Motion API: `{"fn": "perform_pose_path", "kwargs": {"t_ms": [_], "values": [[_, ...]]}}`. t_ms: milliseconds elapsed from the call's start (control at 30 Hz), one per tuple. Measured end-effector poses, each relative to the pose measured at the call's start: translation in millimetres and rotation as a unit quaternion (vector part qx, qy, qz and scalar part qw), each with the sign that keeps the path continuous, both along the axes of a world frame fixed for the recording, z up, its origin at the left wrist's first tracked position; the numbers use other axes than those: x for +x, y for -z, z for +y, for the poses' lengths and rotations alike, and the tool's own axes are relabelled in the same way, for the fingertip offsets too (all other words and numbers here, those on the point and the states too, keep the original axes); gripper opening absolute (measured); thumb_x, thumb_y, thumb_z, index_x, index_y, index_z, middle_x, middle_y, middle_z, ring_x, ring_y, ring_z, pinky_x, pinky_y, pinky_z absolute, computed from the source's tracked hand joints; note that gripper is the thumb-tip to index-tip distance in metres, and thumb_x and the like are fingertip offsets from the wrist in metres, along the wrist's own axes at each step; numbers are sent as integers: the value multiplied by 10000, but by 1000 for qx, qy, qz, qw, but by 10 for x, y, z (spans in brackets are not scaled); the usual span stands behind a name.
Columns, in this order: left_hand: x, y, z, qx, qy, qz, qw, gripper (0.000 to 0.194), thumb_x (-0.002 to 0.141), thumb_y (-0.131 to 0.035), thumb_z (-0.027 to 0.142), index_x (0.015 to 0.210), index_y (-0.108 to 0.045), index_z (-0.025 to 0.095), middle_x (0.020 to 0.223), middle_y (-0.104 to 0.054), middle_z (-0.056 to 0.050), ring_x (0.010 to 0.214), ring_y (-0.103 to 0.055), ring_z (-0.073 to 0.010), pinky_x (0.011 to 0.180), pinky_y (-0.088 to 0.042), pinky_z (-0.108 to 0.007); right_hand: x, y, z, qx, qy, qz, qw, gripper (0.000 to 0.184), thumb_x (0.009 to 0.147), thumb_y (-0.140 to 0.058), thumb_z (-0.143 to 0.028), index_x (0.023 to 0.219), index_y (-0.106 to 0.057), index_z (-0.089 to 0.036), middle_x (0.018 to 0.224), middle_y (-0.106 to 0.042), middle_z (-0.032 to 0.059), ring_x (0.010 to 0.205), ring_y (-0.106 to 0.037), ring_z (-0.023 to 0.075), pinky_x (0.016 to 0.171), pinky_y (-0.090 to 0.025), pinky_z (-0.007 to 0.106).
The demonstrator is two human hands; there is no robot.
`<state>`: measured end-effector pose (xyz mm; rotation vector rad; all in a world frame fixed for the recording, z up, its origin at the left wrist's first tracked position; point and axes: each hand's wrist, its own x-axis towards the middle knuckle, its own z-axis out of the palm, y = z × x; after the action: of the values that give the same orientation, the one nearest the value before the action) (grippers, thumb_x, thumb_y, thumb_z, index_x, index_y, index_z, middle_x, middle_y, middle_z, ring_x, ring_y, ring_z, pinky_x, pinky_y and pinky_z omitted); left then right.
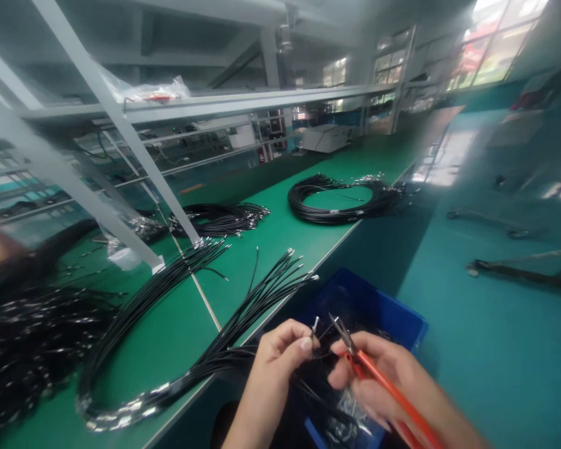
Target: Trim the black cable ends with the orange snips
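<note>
My left hand (278,358) pinches the metal-tipped end of a thin black cable (314,329) between thumb and fingers, over the bench's front edge. My right hand (383,380) grips orange-handled pliers (362,362), their pointed jaws raised just right of the cable tip, not touching it. Both hands hover above a blue bin (393,312) holding black cables and small metal parts. A long bundle of black cables (177,349) with metal ends runs from my left hand back across the green bench (271,243).
More coiled black cables lie farther along the bench (346,199) and in a pile at the left (23,349). Slanted grey frame struts (121,143) and a shelf stand over the bench. A teal floor (486,349) lies to the right.
</note>
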<state>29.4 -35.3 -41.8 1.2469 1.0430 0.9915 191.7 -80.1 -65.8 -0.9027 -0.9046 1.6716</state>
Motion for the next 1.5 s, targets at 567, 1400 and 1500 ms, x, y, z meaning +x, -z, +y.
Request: {"fn": "perform_pose_path", "kwargs": {"t_ms": [567, 1400, 1500], "values": [[-48, 61, 27, -67, 83, -114, 988, 87, 763, -596, 184, 702, -627, 130, 663, -566, -8, 619, -432, -114, 620, -339, -227, 40, 160, 9, -97, -123, 143, 977, 276, 799, -587, -354, 937, -633, -119, 678, -693, 99, 377, -390, 40, 415, -264, 190], [-83, 91, 49, -73, 104, -121, 984, 87, 759, -595, 175, 700, -613, 113, 636, -535, -4, 587, -390, -102, 579, -297, -222, 153, 3, -33, -107, -126, 12, 986, 247, 774, -633, -351, 921, -620, -152, 684, -657, 55, 487, -467, 78, 466, -341, 190], [-88, 96, 48, -68, 110, -120, 984, 81, 762, -599, 176, 714, -618, 114, 653, -544, -9, 605, -407, -109, 599, -311, -228, 89, -10, -39, -97, -98, 41, 990, 244, 788, -614, -363, 906, -615, -149, 646, -642, 49, 466, -425, 67, 475, -332, 194]]}}
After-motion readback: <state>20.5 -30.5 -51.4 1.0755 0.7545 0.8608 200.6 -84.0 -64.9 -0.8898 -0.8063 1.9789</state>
